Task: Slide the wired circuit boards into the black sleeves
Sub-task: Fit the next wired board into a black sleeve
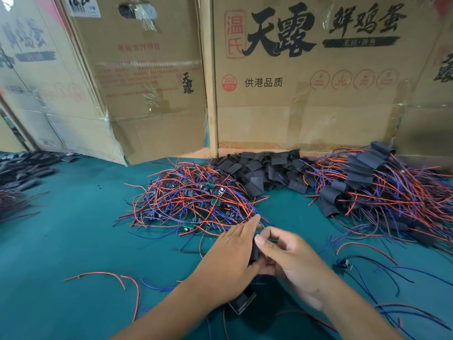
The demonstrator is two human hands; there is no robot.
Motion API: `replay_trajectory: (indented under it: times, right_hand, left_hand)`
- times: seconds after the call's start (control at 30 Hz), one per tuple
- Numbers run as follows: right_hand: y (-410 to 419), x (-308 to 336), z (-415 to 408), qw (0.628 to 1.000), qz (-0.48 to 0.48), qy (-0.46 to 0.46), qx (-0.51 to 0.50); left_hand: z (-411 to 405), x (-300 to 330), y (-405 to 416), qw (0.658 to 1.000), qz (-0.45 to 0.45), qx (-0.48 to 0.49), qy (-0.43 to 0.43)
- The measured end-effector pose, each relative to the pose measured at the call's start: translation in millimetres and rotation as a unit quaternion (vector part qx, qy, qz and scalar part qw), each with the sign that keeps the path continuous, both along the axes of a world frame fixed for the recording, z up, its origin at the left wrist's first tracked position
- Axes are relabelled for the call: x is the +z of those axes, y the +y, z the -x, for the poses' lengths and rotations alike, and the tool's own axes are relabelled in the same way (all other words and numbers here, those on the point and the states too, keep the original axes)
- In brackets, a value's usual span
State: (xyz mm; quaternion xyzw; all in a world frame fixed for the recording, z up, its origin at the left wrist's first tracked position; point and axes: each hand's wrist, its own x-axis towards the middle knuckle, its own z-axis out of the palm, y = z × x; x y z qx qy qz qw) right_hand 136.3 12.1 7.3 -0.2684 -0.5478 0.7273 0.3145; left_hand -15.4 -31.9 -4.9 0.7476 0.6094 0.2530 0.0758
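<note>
Black flat sleeve (pixel 254 251) stands nearly upright between both hands, low in the middle of the green table (pixel 73 229). Left hand (pixel 230 253) grips its side; right hand (pixel 286 256) pinches at its upper end. Board is hidden, so I cannot tell how deep it sits.

The table cover (pixel 73 241) is teal. The wires (pixel 191 200) are red and blue, the sleeves (pixel 264 168) black. The brown cardboard boxes (pixel 306 106) carry black and red print.
</note>
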Motion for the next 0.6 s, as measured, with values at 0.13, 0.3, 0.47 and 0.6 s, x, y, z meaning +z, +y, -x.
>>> replay_trajectory:
  times: [0.13,0.3,0.47,0.6]
  right_hand:
    - [1,0,0,0.991,0.09,0.086,0.04]
    - [12,-5,-4,0.99,0.111,0.085,-0.033]
    - [28,-6,-12,0.985,0.086,0.097,-0.114]
    - [27,-9,-11,0.986,0.078,0.1,-0.108]
  left_hand:
    - [-7,4,0,1.0,-0.019,-0.011,-0.009]
    - [33,31,3,0.995,0.017,-0.098,0.013]
    - [127,46,26,0.984,0.083,0.037,0.156]
    - [150,30,34,0.959,0.136,0.029,0.247]
